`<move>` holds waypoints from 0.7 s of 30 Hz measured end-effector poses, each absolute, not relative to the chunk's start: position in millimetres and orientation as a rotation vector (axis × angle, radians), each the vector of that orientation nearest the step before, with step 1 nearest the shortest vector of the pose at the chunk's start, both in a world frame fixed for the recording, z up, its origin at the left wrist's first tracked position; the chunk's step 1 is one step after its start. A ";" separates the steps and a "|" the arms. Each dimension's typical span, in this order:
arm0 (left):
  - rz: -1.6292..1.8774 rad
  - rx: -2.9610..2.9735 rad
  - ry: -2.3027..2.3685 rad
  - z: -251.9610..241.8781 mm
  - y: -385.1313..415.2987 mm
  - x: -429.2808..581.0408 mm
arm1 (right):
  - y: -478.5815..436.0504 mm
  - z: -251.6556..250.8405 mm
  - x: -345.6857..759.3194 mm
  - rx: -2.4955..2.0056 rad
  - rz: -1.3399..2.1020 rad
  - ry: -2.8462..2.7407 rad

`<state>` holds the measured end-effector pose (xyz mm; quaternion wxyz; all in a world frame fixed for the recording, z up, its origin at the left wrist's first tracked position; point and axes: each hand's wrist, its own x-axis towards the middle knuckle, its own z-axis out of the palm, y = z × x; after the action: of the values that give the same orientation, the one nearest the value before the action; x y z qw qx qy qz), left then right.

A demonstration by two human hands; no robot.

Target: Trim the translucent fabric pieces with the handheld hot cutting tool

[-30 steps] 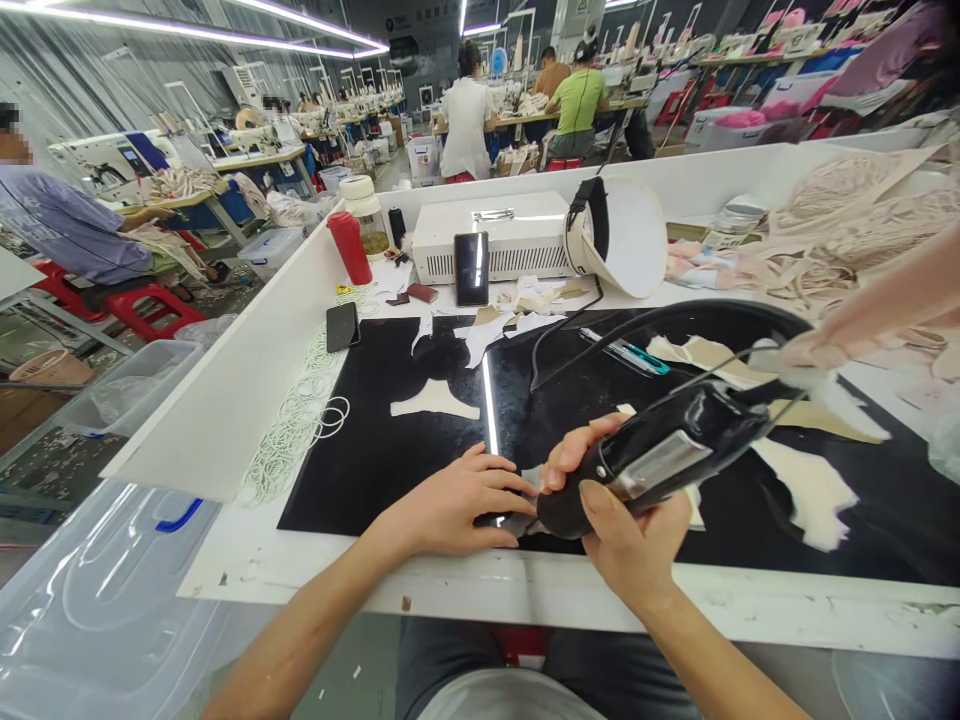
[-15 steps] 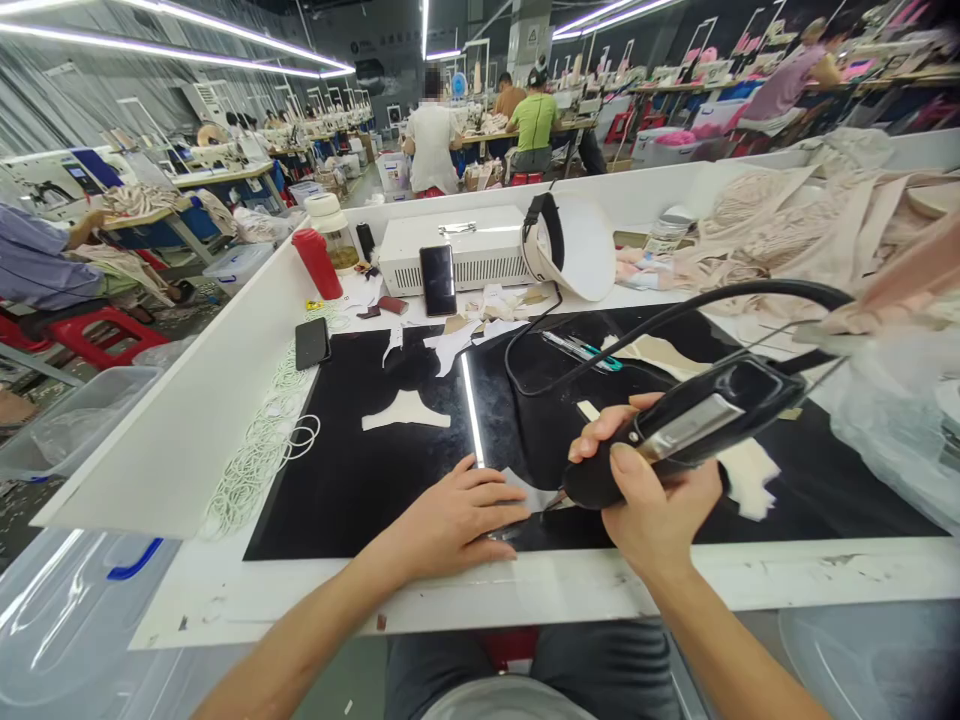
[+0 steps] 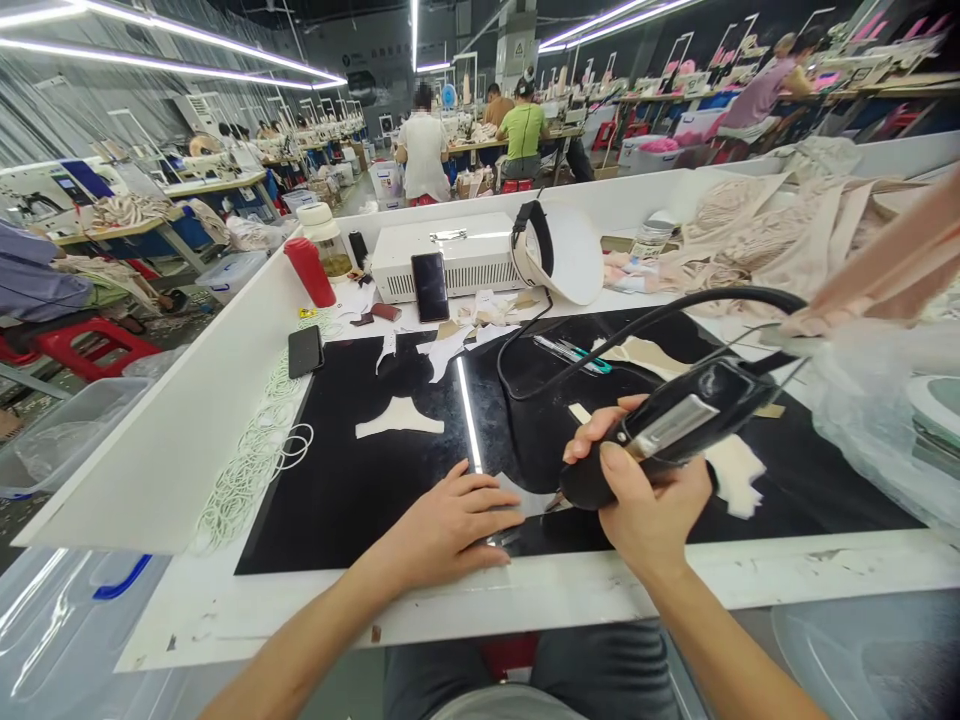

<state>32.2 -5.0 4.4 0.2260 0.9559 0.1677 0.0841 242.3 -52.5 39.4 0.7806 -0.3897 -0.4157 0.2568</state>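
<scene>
My left hand [image 3: 454,525] lies flat with its fingers spread, pressing a thin pale grey-white piece [image 3: 529,497] onto the black mat [image 3: 337,500]. In my right hand [image 3: 652,505] is a black corded electric cutter [image 3: 675,420], with fingers and thumb wrapped around its body. Its narrow tip points left and reaches the right part of the pale piece; whether it touches cannot be made out. Just right of my right hand lies a cream cut piece [image 3: 736,475], partly covered by that hand. A winged cream piece [image 3: 400,417] rests alone farther left.
Teal-handled tweezers or snips [image 3: 589,360] lie behind the cutter, whose black cable [image 3: 517,392] loops across the mat. Green elastic cord [image 3: 240,490] runs along the left wall. Two phones [image 3: 430,287], a white box [image 3: 465,245] and a red cup [image 3: 310,272] stand behind.
The camera view has shifted slightly. My left hand stays pressed on the pale piece, and the cutter keeps nearly the same place beside it.
</scene>
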 end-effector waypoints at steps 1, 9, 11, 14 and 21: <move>0.226 2.632 0.468 4.6 -4.9 32.1 | -52.6 40.0 244.7 -0.838 0.537 -0.884; 0.218 2.605 0.486 4.8 -4.5 30.3 | -53.1 35.7 252.5 -0.888 0.477 -0.881; 0.227 2.597 0.477 6.1 -4.6 29.8 | -53.4 34.3 251.7 -0.910 0.477 -0.891; 0.310 2.547 0.525 6.4 -4.4 29.6 | -53.5 35.4 251.4 -0.905 0.498 -0.881; 0.624 2.381 1.015 -12.2 -0.8 34.0 | -50.5 47.6 255.9 -1.011 0.434 -0.974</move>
<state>34.0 -0.8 -12.2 0.2374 0.8686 0.3705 0.2279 255.9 -50.5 47.6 0.7420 -0.4612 -0.4443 0.1982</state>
